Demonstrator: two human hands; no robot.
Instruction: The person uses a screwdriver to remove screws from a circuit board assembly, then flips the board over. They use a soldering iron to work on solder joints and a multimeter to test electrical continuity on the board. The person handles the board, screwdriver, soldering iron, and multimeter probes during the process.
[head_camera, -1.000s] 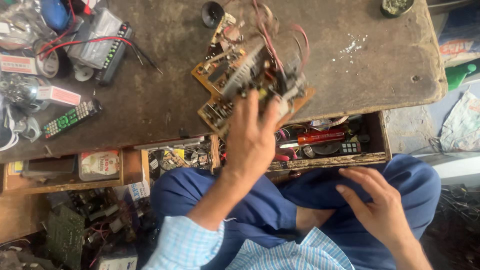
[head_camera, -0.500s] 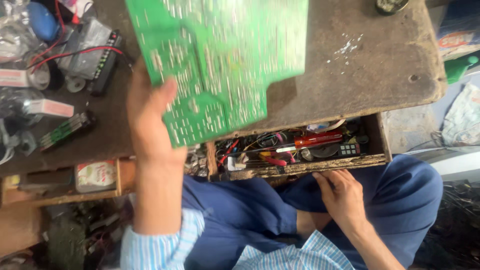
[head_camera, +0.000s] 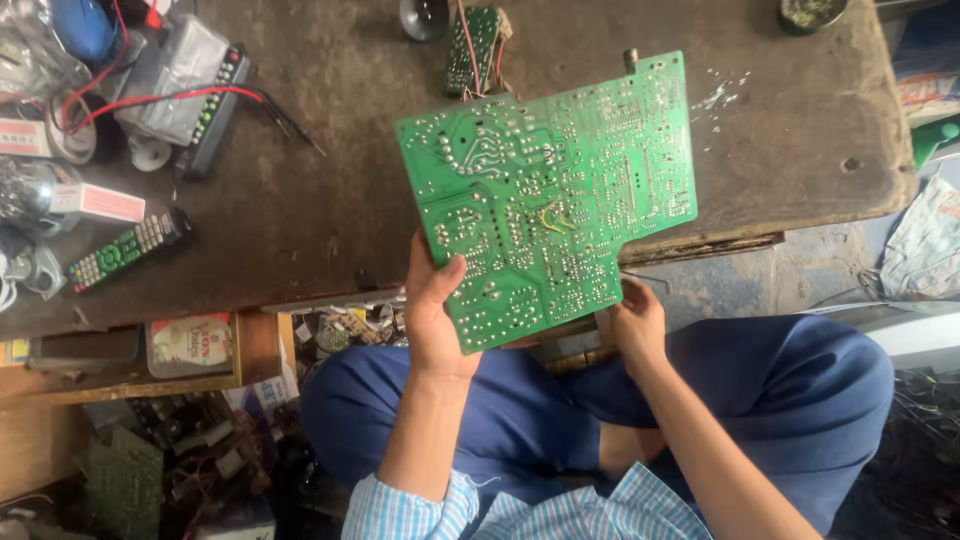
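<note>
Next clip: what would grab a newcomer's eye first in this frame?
The large green circuit board, solder side up, fills the middle of the view, held by the left hand at its lower left edge and the right hand at its lower right. Behind it lies a worn dark workbench, with a remote control and red wires at its left end.

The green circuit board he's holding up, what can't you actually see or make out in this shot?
Head view:
- Green circuit board: only the soldered side shows; its component face is turned away.
- Left hand: thumb on the board, fingers hidden behind it.
- Right hand: fingertips hidden behind the board's lower edge.
- Small board on the table: partly covered by the large one.
- Solder joints: too small to judge.
</note>
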